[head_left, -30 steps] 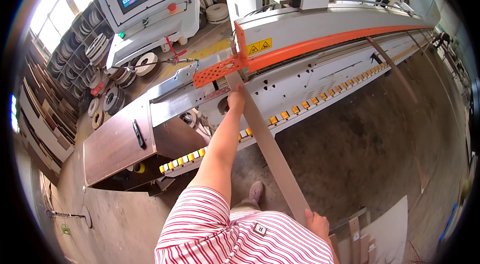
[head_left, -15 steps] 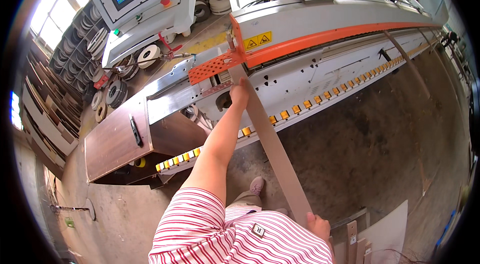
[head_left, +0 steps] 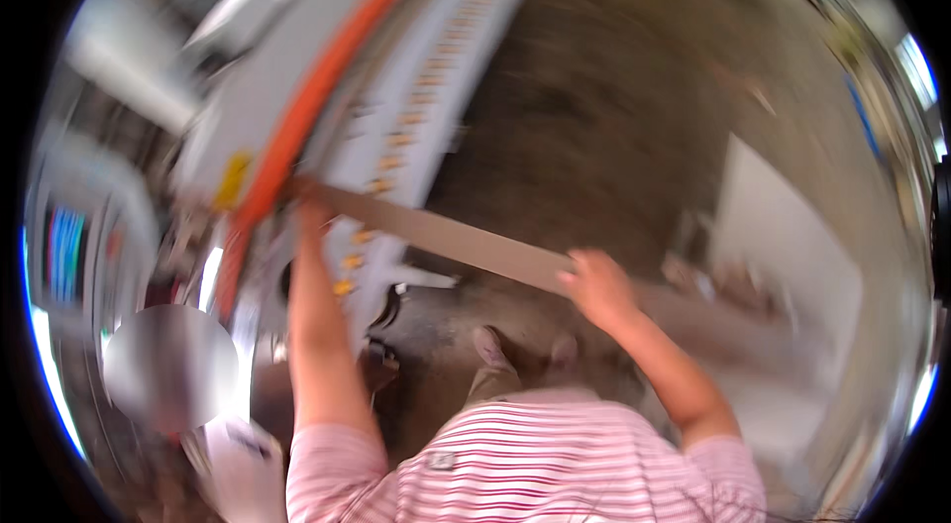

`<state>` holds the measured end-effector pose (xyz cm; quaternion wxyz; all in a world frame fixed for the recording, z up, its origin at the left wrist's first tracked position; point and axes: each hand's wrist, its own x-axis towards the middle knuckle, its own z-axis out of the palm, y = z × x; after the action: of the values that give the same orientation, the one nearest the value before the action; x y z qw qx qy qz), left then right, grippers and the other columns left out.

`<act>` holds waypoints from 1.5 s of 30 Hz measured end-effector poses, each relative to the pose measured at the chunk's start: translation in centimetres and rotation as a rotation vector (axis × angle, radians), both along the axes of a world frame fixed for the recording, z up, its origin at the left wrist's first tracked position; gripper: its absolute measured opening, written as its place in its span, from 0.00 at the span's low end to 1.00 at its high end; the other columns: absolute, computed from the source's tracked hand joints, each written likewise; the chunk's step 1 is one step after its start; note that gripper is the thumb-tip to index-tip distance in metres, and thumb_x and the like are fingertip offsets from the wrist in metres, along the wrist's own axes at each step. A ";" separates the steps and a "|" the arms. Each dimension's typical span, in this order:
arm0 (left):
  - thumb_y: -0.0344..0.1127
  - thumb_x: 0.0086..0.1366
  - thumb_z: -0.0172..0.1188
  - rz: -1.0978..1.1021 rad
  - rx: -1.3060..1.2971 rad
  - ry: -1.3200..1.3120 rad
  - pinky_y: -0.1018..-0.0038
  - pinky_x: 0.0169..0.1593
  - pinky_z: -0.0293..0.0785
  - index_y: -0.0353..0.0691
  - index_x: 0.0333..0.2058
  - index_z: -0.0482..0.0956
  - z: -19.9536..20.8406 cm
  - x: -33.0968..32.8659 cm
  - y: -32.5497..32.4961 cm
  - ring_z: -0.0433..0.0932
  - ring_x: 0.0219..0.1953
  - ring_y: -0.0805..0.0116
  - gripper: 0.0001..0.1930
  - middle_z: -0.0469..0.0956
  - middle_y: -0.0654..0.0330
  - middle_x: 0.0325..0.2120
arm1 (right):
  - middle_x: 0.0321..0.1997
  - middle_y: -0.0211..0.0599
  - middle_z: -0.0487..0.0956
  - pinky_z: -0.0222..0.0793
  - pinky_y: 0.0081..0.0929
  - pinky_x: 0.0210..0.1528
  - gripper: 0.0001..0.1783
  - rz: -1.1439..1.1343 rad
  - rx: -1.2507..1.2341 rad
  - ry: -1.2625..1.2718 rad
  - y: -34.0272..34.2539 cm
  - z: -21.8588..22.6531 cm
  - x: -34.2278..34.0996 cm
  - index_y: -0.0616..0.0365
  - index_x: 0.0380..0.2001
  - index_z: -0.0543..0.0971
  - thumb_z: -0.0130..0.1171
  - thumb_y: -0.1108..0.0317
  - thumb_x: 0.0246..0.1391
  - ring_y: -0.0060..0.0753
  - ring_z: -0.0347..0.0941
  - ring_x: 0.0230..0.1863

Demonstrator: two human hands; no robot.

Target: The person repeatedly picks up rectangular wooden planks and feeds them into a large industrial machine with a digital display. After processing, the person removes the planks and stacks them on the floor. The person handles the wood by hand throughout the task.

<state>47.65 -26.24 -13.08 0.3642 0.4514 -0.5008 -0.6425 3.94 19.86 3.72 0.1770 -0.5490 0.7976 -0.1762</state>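
Note:
A long, narrow grey-brown board (head_left: 461,243) stretches across the view between my two hands. At its right end my right hand (head_left: 601,292) is closed on it, thumb on top. My left hand (head_left: 313,201) is at the other end, beside the machine's orange guard (head_left: 322,77). Motion blurs that hand, but it appears closed on the board's edge. Under the board's left part runs a row of yellow rollers (head_left: 398,141) along the machine's white side.
A control screen (head_left: 66,254) is at the far left. On the right a large pale panel (head_left: 788,246) stands near blurred smaller pieces. Brown-grey concrete floor (head_left: 614,107) extends beyond the board. My shoes (head_left: 492,347) are below it.
The view has swung to the right, so the machine now lies on the left. The board, earlier running steeply toward my right side, now crosses the view, with both hands still at it.

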 end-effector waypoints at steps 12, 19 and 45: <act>0.28 0.67 0.54 0.042 -0.637 -0.808 0.68 0.45 0.71 0.35 0.56 0.63 7.8 -8.6 33.6 0.73 0.39 0.62 0.20 0.72 0.54 0.37 | 0.56 0.42 0.71 0.66 0.43 0.57 0.20 -0.198 0.361 0.371 19.2 -23.4 -13.6 0.57 0.47 0.74 0.56 0.73 0.49 0.46 0.68 0.57; 0.31 0.66 0.57 -0.412 -0.229 -0.699 0.70 0.38 0.75 0.37 0.48 0.71 5.8 -11.0 41.4 0.78 0.32 0.64 0.12 0.78 0.57 0.30 | 0.47 0.37 0.80 0.66 0.43 0.58 0.19 0.018 0.634 0.352 20.8 -22.9 -17.7 0.52 0.45 0.78 0.61 0.63 0.48 0.41 0.73 0.54; 0.43 0.58 0.71 0.804 0.045 0.279 0.68 0.42 0.76 0.37 0.42 0.77 13.7 3.0 27.1 0.80 0.38 0.66 0.20 0.80 0.61 0.36 | 0.33 0.38 0.82 0.72 0.32 0.37 0.34 0.332 0.813 -0.529 16.3 -14.5 -10.8 0.62 0.39 0.81 0.60 0.36 0.52 0.26 0.76 0.36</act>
<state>50.64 0.89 0.58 0.6403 0.5271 -0.2168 -0.5150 -6.87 36.13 -10.75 0.5976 -0.4917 0.6316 0.0457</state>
